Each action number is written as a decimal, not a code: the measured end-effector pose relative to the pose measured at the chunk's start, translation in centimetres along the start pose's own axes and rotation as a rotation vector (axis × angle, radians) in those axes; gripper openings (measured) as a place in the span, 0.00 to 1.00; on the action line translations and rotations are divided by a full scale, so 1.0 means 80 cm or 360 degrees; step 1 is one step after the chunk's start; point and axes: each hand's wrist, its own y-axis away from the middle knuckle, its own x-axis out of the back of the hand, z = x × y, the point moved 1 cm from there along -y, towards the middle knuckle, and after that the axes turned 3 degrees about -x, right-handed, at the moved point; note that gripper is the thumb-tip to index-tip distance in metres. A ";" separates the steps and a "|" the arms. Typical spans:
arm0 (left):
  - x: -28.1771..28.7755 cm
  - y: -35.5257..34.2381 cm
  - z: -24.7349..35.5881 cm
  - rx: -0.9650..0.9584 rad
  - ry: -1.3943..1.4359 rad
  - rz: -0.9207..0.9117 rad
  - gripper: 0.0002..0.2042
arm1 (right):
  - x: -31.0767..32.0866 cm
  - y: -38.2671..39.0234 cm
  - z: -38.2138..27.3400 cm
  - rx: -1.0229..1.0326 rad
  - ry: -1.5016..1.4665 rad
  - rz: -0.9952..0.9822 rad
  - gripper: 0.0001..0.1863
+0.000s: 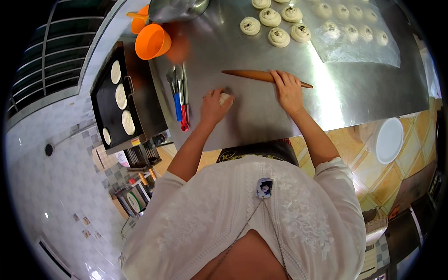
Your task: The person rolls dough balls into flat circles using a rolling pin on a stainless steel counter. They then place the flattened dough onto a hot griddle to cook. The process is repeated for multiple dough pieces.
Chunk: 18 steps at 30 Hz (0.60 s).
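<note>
My left hand [214,103] is closed around a small piece of pale dough [225,99] low over the steel table. To its right, my right hand [286,87] grips a tapered wooden rolling pin [242,73] that lies crosswise on the table. Left of my left hand lie metal tongs and similar utensils with blue [178,107] and red [184,119] handles. Several round coiled dough pieces [279,38], most with dark specks on top, rest beyond the pin.
A black griddle [109,93] holding several flattened dough pieces stands left of the table [261,116]. Orange cups [152,43] and a metal bowl [177,7] sit at the far left. More dough lies under plastic [354,46]. A white lidded bucket [387,140] stands on the floor at right.
</note>
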 end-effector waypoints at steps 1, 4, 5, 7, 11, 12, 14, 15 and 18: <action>-0.012 -0.004 -0.016 -0.0114 0.0021 0.0116 0.27 | 0.000 0.002 -0.001 -0.0007 -0.0005 -0.0009 0.26; -0.047 -0.021 0.002 -0.0350 -0.0439 0.0187 0.31 | -0.004 0.000 0.000 -0.0025 0.0009 -0.0021 0.26; -0.055 -0.024 0.006 -0.0352 -0.0429 0.0189 0.32 | -0.002 0.001 -0.002 -0.0031 0.0020 -0.0028 0.27; -0.065 -0.027 0.008 -0.0353 -0.0409 0.0192 0.32 | -0.002 0.000 -0.003 -0.0047 0.0028 -0.0040 0.26; -0.056 -0.034 0.013 -0.0285 -0.0303 0.0046 0.33 | 0.002 -0.003 -0.004 -0.0040 0.0050 -0.0040 0.27; -0.058 -0.036 0.007 -0.0255 -0.0253 0.0017 0.33 | 0.002 -0.006 -0.005 -0.0030 0.0066 -0.0030 0.27; -0.059 -0.036 0.002 -0.0189 -0.0200 -0.0053 0.33 | 0.005 -0.003 -0.004 0.0014 0.0069 -0.0077 0.27; -0.058 -0.036 0.004 -0.0153 -0.0199 -0.0096 0.33 | 0.005 -0.002 -0.003 0.0030 0.0076 -0.0104 0.27; -0.043 -0.026 0.028 -0.0080 -0.0312 -0.0129 0.33 | 0.004 -0.011 -0.003 0.0008 0.0142 -0.0122 0.26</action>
